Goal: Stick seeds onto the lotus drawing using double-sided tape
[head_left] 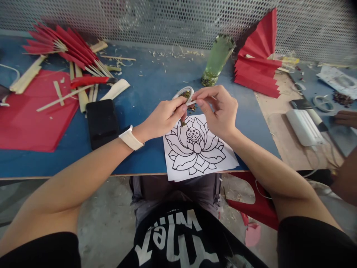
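My left hand (164, 117) has its thumb and fingers closed together at the edge of a small white-rimmed round dish (189, 89). Dried greenish-brown bits (185, 94) lie inside the dish's rim. My left fingers hide what they grip. Close beside it, my right hand (219, 111) pinches the end of a thin white strip (192, 103) between thumb and forefinger. Under both hands a white sheet with a black lotus outline (197, 149) overhangs the table's front edge. More dried bits (183, 123) show on the sheet just below my left fingers.
A glass of green liquid (219, 56) stands behind my right hand. Red paper fans (259, 56) lie at back right and left. Further left are a black phone (102, 123), red paper (36, 123) and wood strips (30, 74). A white power bank (304, 127) sits right.
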`<move>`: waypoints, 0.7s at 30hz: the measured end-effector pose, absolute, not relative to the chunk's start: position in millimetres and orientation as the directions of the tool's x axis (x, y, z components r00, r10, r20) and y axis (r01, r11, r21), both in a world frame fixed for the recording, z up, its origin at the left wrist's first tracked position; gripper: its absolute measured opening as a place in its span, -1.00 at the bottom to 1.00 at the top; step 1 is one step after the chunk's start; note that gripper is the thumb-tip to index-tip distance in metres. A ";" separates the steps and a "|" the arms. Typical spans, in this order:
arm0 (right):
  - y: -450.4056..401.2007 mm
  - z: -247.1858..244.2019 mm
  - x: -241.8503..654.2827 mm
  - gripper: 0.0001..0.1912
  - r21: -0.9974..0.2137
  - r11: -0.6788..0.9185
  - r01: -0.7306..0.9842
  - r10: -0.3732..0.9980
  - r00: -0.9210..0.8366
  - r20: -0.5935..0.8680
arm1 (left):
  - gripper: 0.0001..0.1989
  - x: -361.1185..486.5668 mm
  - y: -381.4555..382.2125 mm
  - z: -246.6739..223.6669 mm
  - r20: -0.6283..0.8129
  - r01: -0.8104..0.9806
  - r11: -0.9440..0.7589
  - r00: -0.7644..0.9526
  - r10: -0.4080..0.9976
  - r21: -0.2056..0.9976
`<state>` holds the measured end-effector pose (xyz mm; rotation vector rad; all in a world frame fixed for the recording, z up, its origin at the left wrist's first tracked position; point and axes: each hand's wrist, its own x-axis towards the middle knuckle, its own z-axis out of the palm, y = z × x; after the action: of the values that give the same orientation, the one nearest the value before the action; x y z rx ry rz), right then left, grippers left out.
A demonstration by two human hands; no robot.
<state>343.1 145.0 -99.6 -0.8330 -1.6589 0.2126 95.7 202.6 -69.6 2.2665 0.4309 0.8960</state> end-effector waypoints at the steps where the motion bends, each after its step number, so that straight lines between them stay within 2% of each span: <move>1: 145.6 -100.2 343.1 -0.62 -0.544 0.740 0.395 0.606 -0.041 0.795 | -0.68 95.8 202.5 -70.0 0.470 0.059 -0.723 0.722 0.507 0.689; 6: 143.2 -96.2 341.4 -0.91 -0.446 0.800 0.402 0.521 -0.097 0.848 | -0.81 96.5 203.4 -73.9 0.432 0.002 -0.653 0.749 0.503 0.757; 11: 138.4 -87.3 337.7 -0.92 -0.385 0.811 0.441 0.481 -0.128 0.867 | -0.84 96.7 202.8 -74.5 0.434 0.032 -0.666 0.736 0.520 0.745; 17: 143.8 -94.1 338.7 -0.90 -0.470 0.792 0.391 0.532 -0.064 0.844 | -0.68 93.9 202.3 -70.5 0.538 0.142 -0.798 0.668 0.513 0.585; 21: 146.6 -99.7 339.5 -0.63 -0.535 0.781 0.323 0.574 -0.035 0.818 | -0.72 94.2 203.0 -76.2 0.602 0.235 -0.874 0.648 0.467 0.425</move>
<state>339.5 146.6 -99.7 -0.7243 -1.6378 0.2335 94.2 203.0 -76.2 2.5602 0.5616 1.0611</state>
